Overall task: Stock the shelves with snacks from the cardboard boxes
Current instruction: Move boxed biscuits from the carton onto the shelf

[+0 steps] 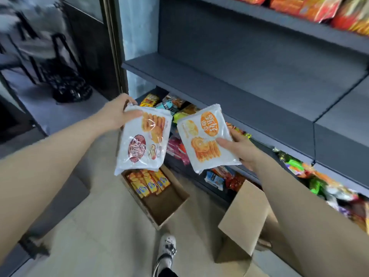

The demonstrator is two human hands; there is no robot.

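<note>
Left hand [117, 114], centre-left: fingers curled on the top edge of a white red-label cookie pack [142, 140], held in the air. Under it, lower centre: open cardboard box [165, 206] on the floor, yellow packets [148, 181] at its far end. Right of centre: orange-label pack [207, 136], gripped at its right edge by the right hand [239, 150], thumb on top. Second box [245, 214] lower right, contents probably hidden by the arm. Both packs are in front of the grey shelf [239, 82].
</note>
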